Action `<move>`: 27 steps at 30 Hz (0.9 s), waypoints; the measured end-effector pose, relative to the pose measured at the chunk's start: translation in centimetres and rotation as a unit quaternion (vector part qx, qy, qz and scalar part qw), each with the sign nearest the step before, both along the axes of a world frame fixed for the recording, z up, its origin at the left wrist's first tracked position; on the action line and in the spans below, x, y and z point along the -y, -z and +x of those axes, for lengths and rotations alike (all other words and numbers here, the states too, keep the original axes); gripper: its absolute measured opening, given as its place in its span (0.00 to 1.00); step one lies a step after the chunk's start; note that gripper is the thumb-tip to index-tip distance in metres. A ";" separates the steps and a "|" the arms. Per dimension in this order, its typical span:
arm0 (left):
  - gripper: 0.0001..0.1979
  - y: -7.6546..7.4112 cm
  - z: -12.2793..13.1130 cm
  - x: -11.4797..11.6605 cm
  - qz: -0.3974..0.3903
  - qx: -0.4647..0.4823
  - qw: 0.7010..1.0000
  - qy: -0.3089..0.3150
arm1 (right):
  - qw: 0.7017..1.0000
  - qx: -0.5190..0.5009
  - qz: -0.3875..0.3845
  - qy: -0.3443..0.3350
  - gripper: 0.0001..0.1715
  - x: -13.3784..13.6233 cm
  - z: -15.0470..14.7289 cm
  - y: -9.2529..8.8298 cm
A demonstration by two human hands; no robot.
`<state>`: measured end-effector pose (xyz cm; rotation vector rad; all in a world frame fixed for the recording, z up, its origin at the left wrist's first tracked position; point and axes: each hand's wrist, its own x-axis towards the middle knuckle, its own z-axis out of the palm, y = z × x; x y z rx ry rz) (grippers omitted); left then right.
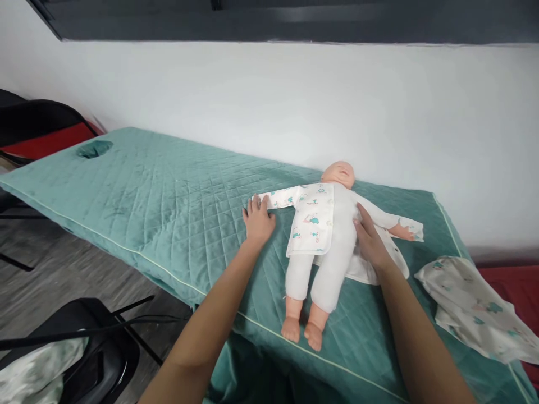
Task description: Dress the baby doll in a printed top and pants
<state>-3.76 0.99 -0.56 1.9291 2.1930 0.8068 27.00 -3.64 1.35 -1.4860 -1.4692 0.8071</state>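
A baby doll (343, 241) with a white cloth body lies on its back on a green quilted bed cover (177, 207), its feet toward me. It wears a white printed baby jacket (314, 216). One front panel covers its chest on the left; the other side lies spread beneath the body on the right. My left hand (258, 221) rests with fingers spread on the cuff of the left sleeve, hiding the doll's hand there. Against the doll's right-hand side in view, my right hand (370, 238) lies with fingers stretched out, touching the body.
Folded printed baby cloth (480, 308) lies at the bed's right end, partly over the edge. The bed touches a white wall (269, 101) at the back. A face hole (95, 148) is at the far left. Black chairs (92, 336) stand left of the bed.
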 end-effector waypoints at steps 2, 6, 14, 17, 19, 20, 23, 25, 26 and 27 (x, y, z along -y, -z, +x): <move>0.31 -0.1 -0.7 -1.6 -0.036 -0.039 0.999 -0.009 | 1.000 -0.005 -0.002 -0.001 0.48 0.0 0.1 0.2; 0.30 -0.3 -1.8 -3.3 -0.025 -0.097 0.995 0.023 | 1.000 -0.004 -0.007 0.005 0.48 -0.1 0.2 0.5; 0.29 -0.2 -4.7 -5.7 0.000 -0.120 0.989 0.082 | 1.000 -0.002 -0.018 0.008 0.48 0.0 0.2 0.4; 0.29 -0.1 -5.1 -6.3 -0.004 -0.101 0.992 0.071 | 1.000 -0.008 -0.021 0.006 0.48 0.0 0.2 0.4; 0.29 -0.1 -5.3 -6.6 -0.006 -0.092 0.993 0.072 | 1.000 -0.005 -0.017 0.006 0.48 0.0 0.2 0.4; 0.29 0.0 -5.3 -6.7 -0.007 -0.088 0.993 0.075 | 1.000 -0.003 -0.014 0.005 0.47 0.0 0.2 0.4; 0.28 0.0 -5.4 -6.9 -0.009 -0.080 0.993 0.087 | 1.000 -0.004 -0.003 0.001 0.46 0.0 0.2 0.3; 0.29 0.1 -5.4 -7.0 -0.011 -0.077 0.994 0.083 | 1.000 -0.013 -0.001 -0.001 0.47 0.0 0.3 0.3; 0.29 0.2 -5.4 -7.1 -0.013 -0.077 0.994 0.077 | 1.000 -0.014 -0.001 -0.002 0.48 0.0 0.3 0.3; 0.29 0.2 -5.4 -7.1 -0.014 -0.076 0.994 0.072 | 1.000 -0.013 -0.001 -0.001 0.48 -0.1 0.3 0.3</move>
